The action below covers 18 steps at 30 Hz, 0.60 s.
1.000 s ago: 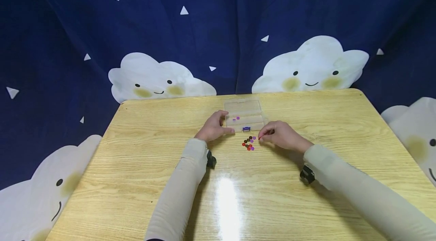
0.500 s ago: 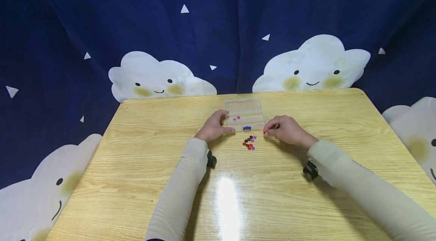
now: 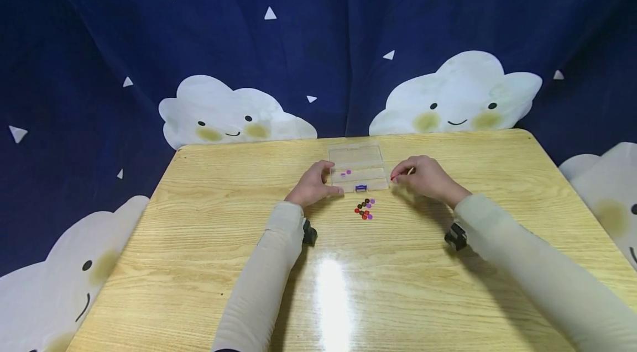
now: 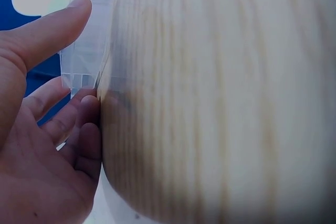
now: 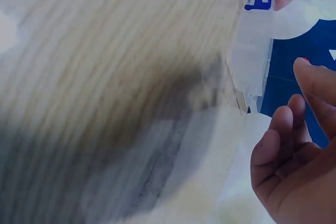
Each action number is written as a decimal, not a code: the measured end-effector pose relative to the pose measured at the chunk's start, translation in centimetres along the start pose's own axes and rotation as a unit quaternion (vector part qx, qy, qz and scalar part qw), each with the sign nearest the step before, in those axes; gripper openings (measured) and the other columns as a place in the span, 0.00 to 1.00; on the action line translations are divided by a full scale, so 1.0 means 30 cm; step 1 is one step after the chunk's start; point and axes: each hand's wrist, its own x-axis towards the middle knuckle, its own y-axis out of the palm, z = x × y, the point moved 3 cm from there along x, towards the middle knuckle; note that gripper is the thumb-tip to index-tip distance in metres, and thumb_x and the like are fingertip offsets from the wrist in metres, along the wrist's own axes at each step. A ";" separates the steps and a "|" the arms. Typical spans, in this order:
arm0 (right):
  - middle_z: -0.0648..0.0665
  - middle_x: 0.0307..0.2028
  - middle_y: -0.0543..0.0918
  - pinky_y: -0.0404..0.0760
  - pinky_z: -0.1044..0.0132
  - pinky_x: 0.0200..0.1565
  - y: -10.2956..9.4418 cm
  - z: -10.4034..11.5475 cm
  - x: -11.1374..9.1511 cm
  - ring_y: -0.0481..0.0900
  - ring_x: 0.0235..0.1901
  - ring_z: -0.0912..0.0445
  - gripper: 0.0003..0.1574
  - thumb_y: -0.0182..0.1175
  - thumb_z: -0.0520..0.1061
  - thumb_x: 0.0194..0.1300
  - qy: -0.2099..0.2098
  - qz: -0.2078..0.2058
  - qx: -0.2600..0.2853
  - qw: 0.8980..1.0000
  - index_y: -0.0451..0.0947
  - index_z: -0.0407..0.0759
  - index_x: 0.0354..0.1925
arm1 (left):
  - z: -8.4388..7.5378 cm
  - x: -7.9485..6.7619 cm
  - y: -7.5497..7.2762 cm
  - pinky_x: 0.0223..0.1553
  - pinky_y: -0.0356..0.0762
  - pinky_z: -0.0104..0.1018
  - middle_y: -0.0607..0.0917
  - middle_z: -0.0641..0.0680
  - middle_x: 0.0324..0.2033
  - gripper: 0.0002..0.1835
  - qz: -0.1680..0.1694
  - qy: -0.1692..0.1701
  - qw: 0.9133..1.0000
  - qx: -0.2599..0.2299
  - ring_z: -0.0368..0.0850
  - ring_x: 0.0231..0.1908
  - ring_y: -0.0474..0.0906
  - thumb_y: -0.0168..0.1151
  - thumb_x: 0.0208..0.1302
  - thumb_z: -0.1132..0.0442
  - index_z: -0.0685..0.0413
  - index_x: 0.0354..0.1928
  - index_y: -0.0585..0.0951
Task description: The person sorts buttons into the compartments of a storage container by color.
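Observation:
A clear plastic box (image 3: 374, 174) lies near the back of the table, its see-through lid (image 3: 355, 155) laid open behind it and a blue latch (image 3: 361, 188) at its front. My left hand (image 3: 312, 186) holds the box by its left end, thumb at the front corner and fingers around the far side; the left wrist view shows the box wall (image 4: 86, 40) between them. Just off the box's right end, my right hand (image 3: 424, 176) pinches a small red button-like disc (image 3: 392, 178) between thumb and forefinger. Purple discs (image 3: 348, 172) lie inside the box at the left.
Several loose discs in red, purple and dark brown, among them a red one (image 3: 365, 217), lie on the wooden table (image 3: 398, 285) in front of the box. Behind the table hangs a dark blue curtain (image 3: 308, 37) with white clouds.
My right hand has moved back and to the right with the red disc, from beside the loose discs to the box's right end. My left hand stays on the box.

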 end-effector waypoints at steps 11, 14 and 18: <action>0.42 0.41 0.87 0.75 0.61 0.35 -0.065 -0.012 0.023 0.77 0.34 0.50 0.11 0.59 0.45 0.70 0.025 0.001 0.014 1.000 0.85 0.41 0.44 | -0.002 0.001 0.001 0.56 0.70 0.45 0.74 0.56 0.60 0.43 -0.004 -0.002 1.000 -0.001 0.51 0.51 0.69 0.76 0.55 0.58 0.52 0.72 0.65; 0.41 0.42 0.86 0.75 0.62 0.37 -0.079 -0.011 0.034 0.78 0.38 0.47 0.12 0.60 0.46 0.70 0.029 -0.007 0.023 0.999 0.85 0.40 0.46 | -0.006 0.001 0.000 0.55 0.70 0.44 0.75 0.56 0.58 0.43 -0.004 -0.001 1.000 0.001 0.51 0.50 0.69 0.76 0.55 0.58 0.53 0.72 0.65; 0.40 0.43 0.87 0.75 0.62 0.40 -0.082 0.000 0.049 0.79 0.42 0.43 0.13 0.61 0.46 0.70 0.031 -0.013 0.039 0.999 0.85 0.39 0.46 | -0.007 0.000 0.001 0.54 0.70 0.44 0.75 0.56 0.58 0.43 -0.003 -0.002 1.000 0.001 0.51 0.50 0.69 0.76 0.55 0.58 0.52 0.72 0.65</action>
